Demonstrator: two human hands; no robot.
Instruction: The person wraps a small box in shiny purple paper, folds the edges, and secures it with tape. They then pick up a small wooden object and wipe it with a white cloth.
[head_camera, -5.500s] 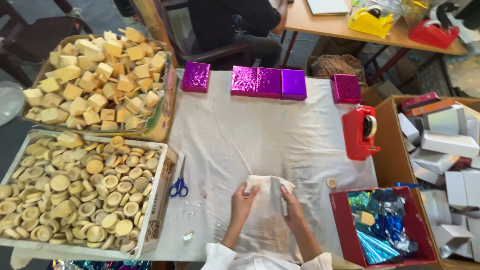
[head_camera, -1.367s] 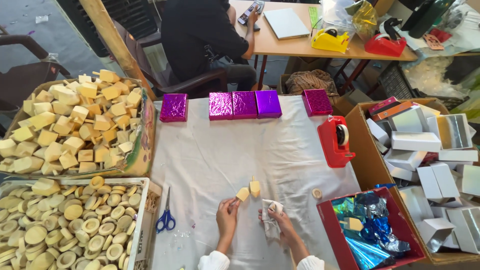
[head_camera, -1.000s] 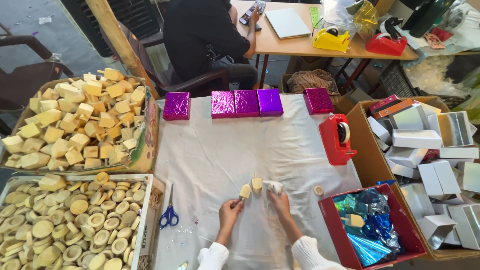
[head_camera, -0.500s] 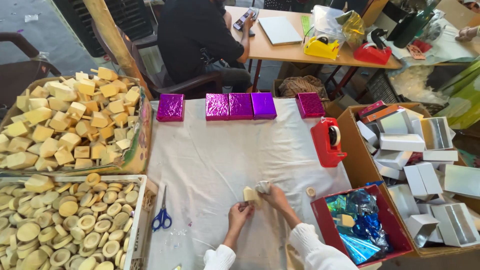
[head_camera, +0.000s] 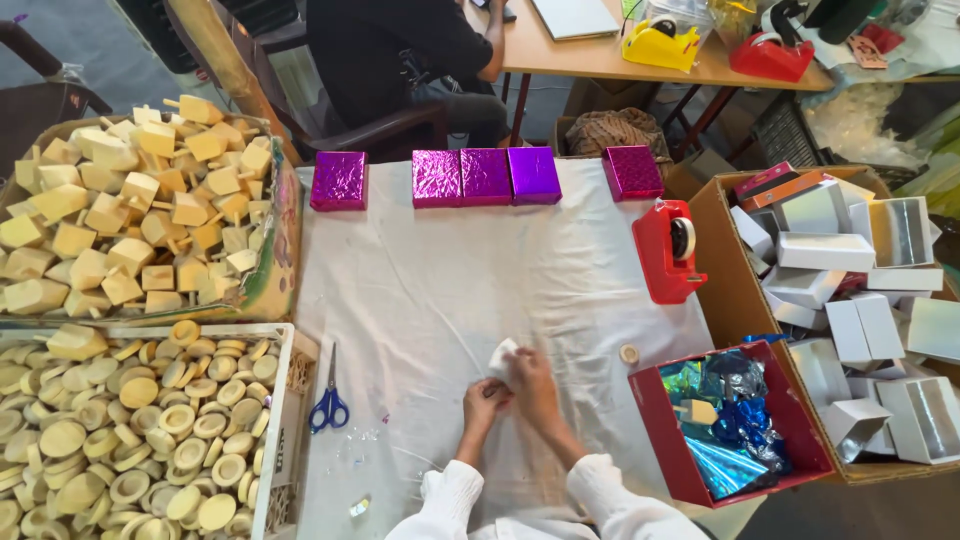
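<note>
My left hand (head_camera: 484, 402) and my right hand (head_camera: 530, 380) are pressed together near the front of the white cloth-covered table (head_camera: 480, 280). Between them they grip a small bundle wrapped in white tissue paper (head_camera: 501, 354), whose corner sticks up above the fingers. The wooden pieces seen earlier are hidden inside the hands and paper. Both arms wear white sleeves.
Blue scissors (head_camera: 330, 402) lie to the left. A crate of wooden discs (head_camera: 130, 420) and a box of wooden blocks (head_camera: 140, 205) stand at left. Purple foil boxes (head_camera: 487, 176) line the far edge. Red tape dispenser (head_camera: 666, 250), red box of foil (head_camera: 730, 420) and carton of white boxes (head_camera: 860, 290) stand right. A seated person (head_camera: 400, 50) is behind.
The two wooden pieces that stood on the cloth are now covered by the tissue and my hands. My right hand moved left onto them and both hands closed together.
</note>
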